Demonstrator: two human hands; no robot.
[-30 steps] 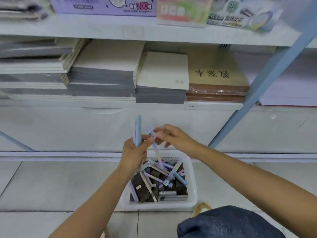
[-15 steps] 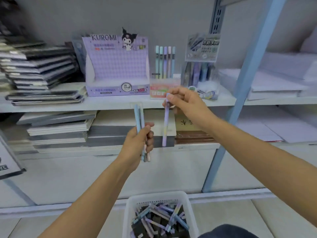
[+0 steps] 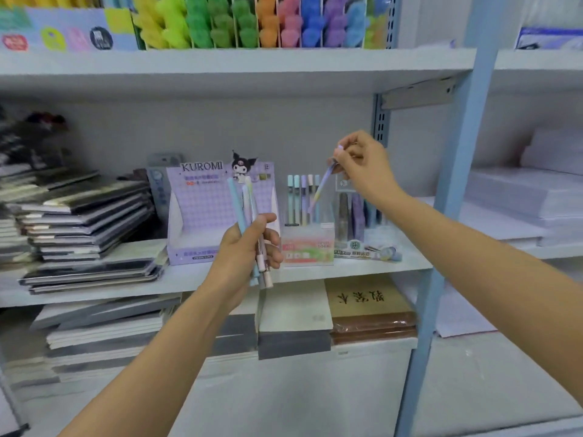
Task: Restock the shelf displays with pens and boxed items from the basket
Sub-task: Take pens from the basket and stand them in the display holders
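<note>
Tilting at centre frame, a lilac-to-yellow pen (image 3: 319, 190) is being pinched by the right hand (image 3: 362, 167); the left hand (image 3: 243, 247) is gripping pastel pens (image 3: 249, 212) upright.

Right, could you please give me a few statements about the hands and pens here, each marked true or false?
1. The left hand holds several pens upright. True.
2. The right hand is empty. False: its grip pinches a purple pen.
3. The purple pen is tilted, lower end toward the pen display stand. True.
4. The Kuromi box stands right of that stand. False: it stands left of it.
</note>
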